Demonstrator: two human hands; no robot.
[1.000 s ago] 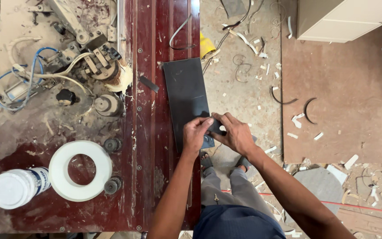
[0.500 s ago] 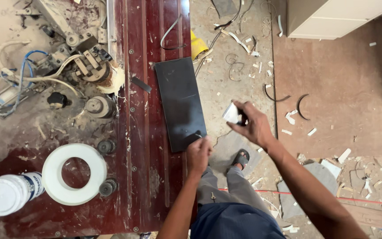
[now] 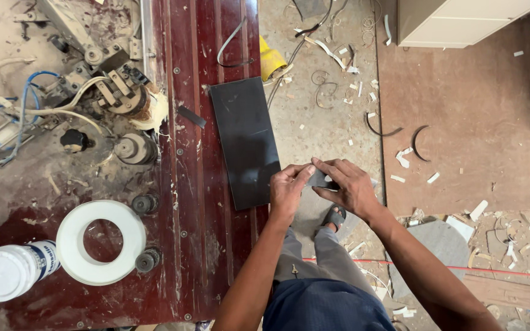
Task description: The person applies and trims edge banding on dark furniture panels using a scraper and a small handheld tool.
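A black rectangular panel (image 3: 243, 141) lies on the dark red table (image 3: 191, 233), its right side overhanging the table's edge. My left hand (image 3: 288, 187) and my right hand (image 3: 348, 184) meet just off the panel's near right corner. Between their fingertips they pinch a small dark piece (image 3: 321, 179), the left hand at its left end, the right hand over its top and right. What the piece is cannot be made out. My legs and a sandalled foot (image 3: 335, 217) show below the hands.
A white tape roll (image 3: 100, 242) and a white bottle (image 3: 7, 273) sit at the table's near left. Dusty machine parts with blue hoses (image 3: 93, 92) fill the far left. The floor holds a yellow object (image 3: 269, 61), curled strips and scraps, and a pale cabinet (image 3: 461, 21).
Half a second ago my right hand was out to the right with a small pale-looking piece and my left hand was at the panel's near corner. Both hands have come together on the piece.
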